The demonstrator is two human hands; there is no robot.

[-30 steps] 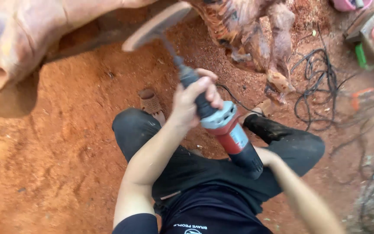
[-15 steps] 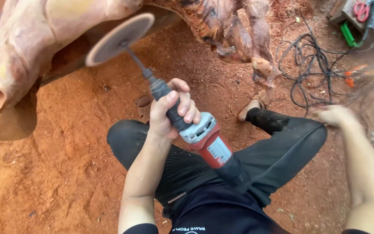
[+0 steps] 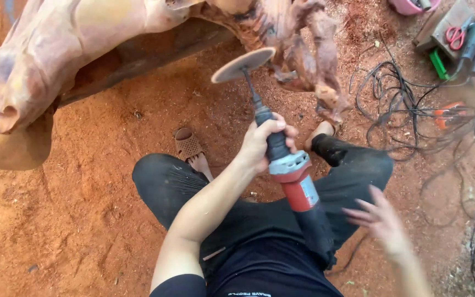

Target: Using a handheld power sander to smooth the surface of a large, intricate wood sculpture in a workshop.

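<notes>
Gripping a red rotary sander [image 3: 290, 173] in the clenched left hand [image 3: 265, 140], disc [image 3: 244, 64] hovering just off the carved wood [image 3: 83, 44], right hand [image 3: 380, 220] open and empty beside it, likely readying another sanding pass.

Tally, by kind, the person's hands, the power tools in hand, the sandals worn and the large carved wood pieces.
Hands: 2, left hand and right hand
Sander: 1
Sandals: 1, brown sandal
Carved wood: 1
Total: 5
</notes>
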